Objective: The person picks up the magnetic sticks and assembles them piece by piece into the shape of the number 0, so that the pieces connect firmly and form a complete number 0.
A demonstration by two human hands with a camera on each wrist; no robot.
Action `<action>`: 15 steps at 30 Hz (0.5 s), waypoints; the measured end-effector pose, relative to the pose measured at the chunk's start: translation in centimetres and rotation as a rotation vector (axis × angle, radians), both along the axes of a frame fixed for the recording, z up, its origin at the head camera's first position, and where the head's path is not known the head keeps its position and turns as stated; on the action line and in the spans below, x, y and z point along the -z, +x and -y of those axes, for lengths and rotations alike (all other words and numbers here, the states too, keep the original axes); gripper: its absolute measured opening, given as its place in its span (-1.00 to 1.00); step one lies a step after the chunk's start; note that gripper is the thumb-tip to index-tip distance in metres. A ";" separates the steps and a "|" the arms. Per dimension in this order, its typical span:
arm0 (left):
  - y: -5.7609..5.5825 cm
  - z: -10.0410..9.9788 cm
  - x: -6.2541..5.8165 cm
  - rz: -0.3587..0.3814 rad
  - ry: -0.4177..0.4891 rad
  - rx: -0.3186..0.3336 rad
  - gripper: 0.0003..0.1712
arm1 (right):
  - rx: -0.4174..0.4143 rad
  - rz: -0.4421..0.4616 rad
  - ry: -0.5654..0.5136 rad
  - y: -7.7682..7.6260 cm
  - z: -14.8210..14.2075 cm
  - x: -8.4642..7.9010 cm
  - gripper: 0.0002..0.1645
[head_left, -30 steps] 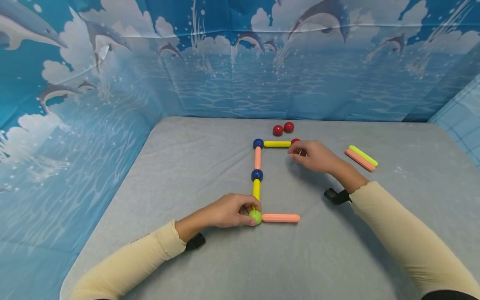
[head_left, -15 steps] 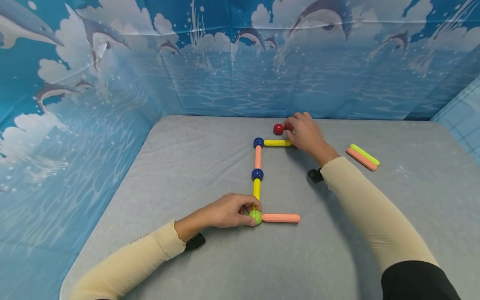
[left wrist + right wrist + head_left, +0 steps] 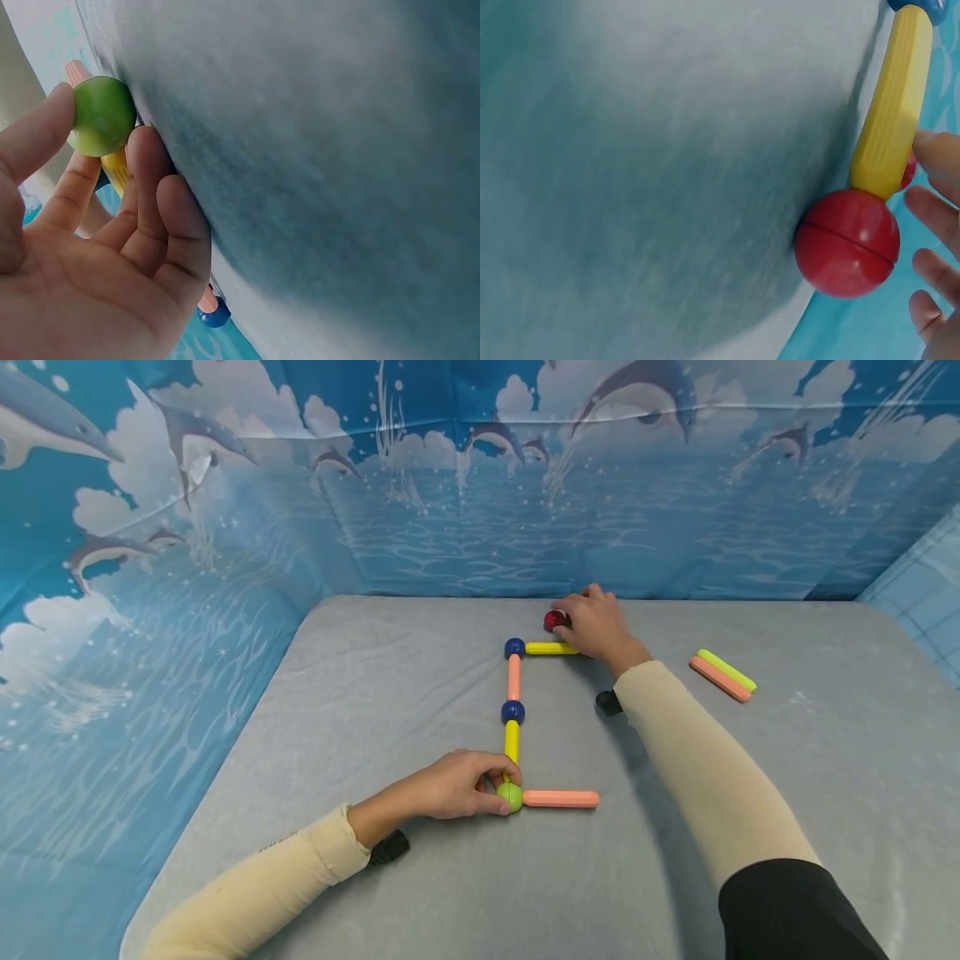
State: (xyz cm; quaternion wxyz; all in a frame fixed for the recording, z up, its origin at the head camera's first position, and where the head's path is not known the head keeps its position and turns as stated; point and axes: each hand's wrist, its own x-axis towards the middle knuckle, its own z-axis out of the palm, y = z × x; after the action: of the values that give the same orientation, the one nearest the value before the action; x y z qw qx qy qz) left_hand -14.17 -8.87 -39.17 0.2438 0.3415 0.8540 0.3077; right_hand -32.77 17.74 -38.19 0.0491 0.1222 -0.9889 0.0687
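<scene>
My left hand (image 3: 455, 783) pinches a lime-green ball (image 3: 510, 797) between thumb and fingers at the lower corner of a stick-and-ball chain. A salmon stick (image 3: 561, 799) runs right from that ball. Upward from it come a yellow stick (image 3: 512, 742), a blue ball (image 3: 513, 712), another salmon stick (image 3: 513, 677) and a second blue ball (image 3: 514, 648). From there a yellow stick (image 3: 551, 648) leads to a red ball (image 3: 847, 243), hidden by my right hand in the head view. My right hand (image 3: 597, 625) has thumb and index around a loose red ball (image 3: 554, 621) behind it.
On the right of the grey table (image 3: 637, 860) a yellow-green stick (image 3: 727, 669) and a salmon stick (image 3: 720, 679) lie side by side. A blue dolphin-print cloth (image 3: 450, 527) hangs behind the table and along its left side.
My right hand has moved back from the chain's upper right end to the loose red balls, then left to the left one. My left hand has stayed on the green ball.
</scene>
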 end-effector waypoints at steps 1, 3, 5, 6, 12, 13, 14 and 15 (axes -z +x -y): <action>0.0 0.0 0.0 0.000 -0.001 -0.001 -0.73 | 0.000 0.008 -0.003 -0.1 0.1 0.0 -0.47; 0.0 0.1 0.1 0.001 0.004 0.000 -0.73 | 0.002 0.014 -0.014 -0.2 0.3 0.2 -0.53; -0.1 0.1 0.2 -0.002 0.007 0.002 -0.73 | 0.002 0.005 -0.018 -0.2 0.5 0.2 -0.57; -0.1 0.1 0.2 -0.001 0.012 0.004 -0.73 | 0.000 -0.004 -0.012 -0.2 0.6 0.3 -0.58; -0.2 0.2 0.2 0.011 0.016 0.000 -0.73 | -0.034 -0.001 0.029 -0.2 1.0 0.4 -0.54; -0.2 0.2 0.2 0.011 0.016 -0.002 -0.73 | -0.038 0.008 0.028 -0.2 1.1 0.4 -0.54; -0.2 0.2 0.2 0.010 0.017 -0.002 -0.72 | -0.039 0.016 0.026 -0.2 1.2 0.4 -0.54; -0.2 0.3 0.3 0.009 0.018 -0.002 -0.72 | -0.038 0.021 0.022 -0.2 1.3 0.4 -0.55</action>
State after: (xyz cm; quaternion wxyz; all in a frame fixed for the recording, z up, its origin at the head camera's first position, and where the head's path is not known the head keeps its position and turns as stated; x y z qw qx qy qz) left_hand -14.35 -9.13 -39.44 0.2440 0.3413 0.8505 0.3172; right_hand -32.95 16.40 -38.57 0.0361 0.1408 -0.9875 0.0602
